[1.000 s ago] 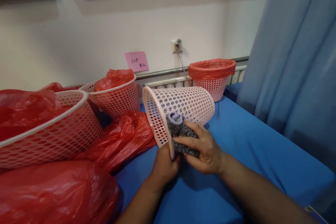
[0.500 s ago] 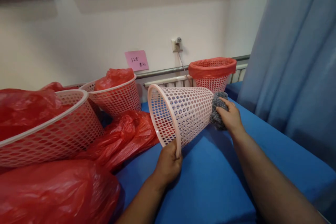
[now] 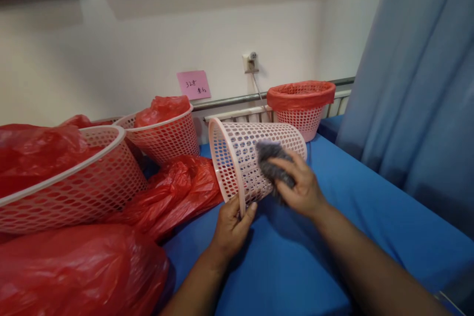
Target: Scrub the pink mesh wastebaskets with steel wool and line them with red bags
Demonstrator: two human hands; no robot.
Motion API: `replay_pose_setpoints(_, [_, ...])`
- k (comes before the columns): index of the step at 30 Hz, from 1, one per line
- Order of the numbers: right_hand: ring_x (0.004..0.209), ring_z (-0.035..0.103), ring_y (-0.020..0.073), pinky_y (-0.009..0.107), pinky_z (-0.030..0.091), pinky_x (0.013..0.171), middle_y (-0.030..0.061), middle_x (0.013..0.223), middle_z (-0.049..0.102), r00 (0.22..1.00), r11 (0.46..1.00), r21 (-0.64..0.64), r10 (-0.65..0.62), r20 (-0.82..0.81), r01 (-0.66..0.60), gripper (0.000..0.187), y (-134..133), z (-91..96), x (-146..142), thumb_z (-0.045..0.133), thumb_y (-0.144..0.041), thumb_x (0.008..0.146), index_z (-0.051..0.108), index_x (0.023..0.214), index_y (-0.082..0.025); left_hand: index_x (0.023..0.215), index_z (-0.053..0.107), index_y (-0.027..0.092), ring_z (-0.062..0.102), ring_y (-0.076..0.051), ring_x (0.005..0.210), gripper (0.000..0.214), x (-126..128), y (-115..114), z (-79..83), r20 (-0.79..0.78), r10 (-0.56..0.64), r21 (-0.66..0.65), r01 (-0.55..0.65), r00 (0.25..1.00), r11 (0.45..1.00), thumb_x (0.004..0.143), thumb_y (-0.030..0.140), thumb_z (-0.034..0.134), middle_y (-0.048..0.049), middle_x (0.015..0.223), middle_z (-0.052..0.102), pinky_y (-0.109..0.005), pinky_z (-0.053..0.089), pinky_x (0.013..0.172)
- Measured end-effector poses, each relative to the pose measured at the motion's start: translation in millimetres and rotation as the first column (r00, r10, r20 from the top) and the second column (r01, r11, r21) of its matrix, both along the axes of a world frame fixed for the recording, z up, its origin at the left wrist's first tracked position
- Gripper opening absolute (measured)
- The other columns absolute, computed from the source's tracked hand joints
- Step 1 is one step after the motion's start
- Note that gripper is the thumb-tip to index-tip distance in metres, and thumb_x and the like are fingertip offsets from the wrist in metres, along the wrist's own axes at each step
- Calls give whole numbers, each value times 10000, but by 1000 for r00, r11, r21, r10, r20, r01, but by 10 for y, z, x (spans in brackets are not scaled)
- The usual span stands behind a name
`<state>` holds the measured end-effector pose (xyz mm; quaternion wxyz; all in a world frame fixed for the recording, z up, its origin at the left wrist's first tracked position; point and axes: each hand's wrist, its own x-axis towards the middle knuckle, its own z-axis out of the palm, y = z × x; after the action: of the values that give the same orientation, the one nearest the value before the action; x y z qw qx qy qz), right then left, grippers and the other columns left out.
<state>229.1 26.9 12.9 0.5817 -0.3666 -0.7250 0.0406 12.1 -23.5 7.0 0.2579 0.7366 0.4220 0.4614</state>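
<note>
A pink mesh basket (image 3: 244,155) lies on its side on the blue table (image 3: 333,237), its mouth facing left toward me. My left hand (image 3: 231,227) grips the basket's rim at the bottom edge. My right hand (image 3: 299,185) is closed on a grey fuzzy cloth (image 3: 272,163) and presses it against the basket's outer wall near the middle. The cloth is blurred by motion.
Two more pink mesh baskets (image 3: 74,177) (image 3: 166,136) with red plastic bags stand at the left. Loose red bags (image 3: 174,192) lie beside them. A basket lined in red (image 3: 301,106) stands at the back by the wall. A blue curtain (image 3: 418,84) hangs at right.
My right hand with the cloth went from near the rim to the basket's far base, then back to the middle of its wall. My left hand kept hold of the rim.
</note>
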Motion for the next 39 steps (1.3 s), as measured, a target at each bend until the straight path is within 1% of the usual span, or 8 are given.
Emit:
replay_pose_setpoints(6, [1220,593,335,564,420,1137,134,1237,605,797,804,-426,-547,-256,415,481,545,-153,513,615,-349,753,715,1202,-207,1121,751,195,715,-244,942,477,-13,18,-77,-157,-63,-13,62,986,998,732,33,527,-56,1019,777,-389,562,929])
replay_pose_setpoints(12, [1326,535,297,501,460,1115,107,1431,505,1000,1000,-5,4,2,-4,504,87,-2,158,619,-216,813,650,1313,-266,1144,741,217,696,-240,1094,660,-19,111,-126,-193,-99,-76,86,976,993,633,-47,417,-38,1097,769,-409,510,1043])
replay_pose_setpoints(20, [1200,612,266,442,553,993,105,1408,529,878,902,68,395,270,-426,568,-278,82,-213,596,-134,755,632,1308,-256,1102,731,148,721,-238,902,285,-18,49,-34,166,104,-79,-92,981,993,841,245,671,-78,1026,781,-340,583,834])
replay_pose_setpoints(24, [1318,542,300,513,473,1105,109,1440,504,1000,999,53,-6,-20,7,517,41,-42,8,599,-181,789,645,1297,-264,1126,749,151,732,-251,979,289,-28,13,-14,180,123,-91,-109,976,990,896,287,638,-87,1063,789,-368,574,903])
replay_pose_setpoints(27, [1271,562,317,555,427,1137,121,1344,567,860,902,-238,-421,-289,362,469,425,-166,348,617,-303,782,685,1240,-229,1068,765,155,734,-253,934,252,-16,-1,-39,33,86,-26,-85,996,996,865,233,638,-84,999,790,-365,578,868])
replay_pose_setpoints(30, [1181,608,317,576,443,1111,108,1207,649,790,825,-446,-513,-336,346,492,646,-216,582,605,-349,767,688,1232,-210,1009,766,165,721,-248,917,254,3,4,-77,-110,36,39,-32,993,999,832,144,586,-75,966,776,-356,570,851])
replay_pose_setpoints(36, [1321,552,297,522,445,1128,98,1425,557,1000,997,-78,-19,-25,17,532,124,5,208,613,-238,820,628,1350,-282,1126,753,209,716,-232,939,539,19,71,-113,-190,-11,-44,2,982,999,725,-9,467,-51,1035,781,-360,567,868])
replay_pose_setpoints(39, [1308,558,297,496,504,1060,101,1477,497,954,961,80,249,169,-265,551,-229,125,-38,613,-173,806,628,1343,-297,1145,748,206,714,-255,993,520,42,56,-91,-168,-43,-99,27,985,995,730,-1,511,-64,1060,784,-380,566,902])
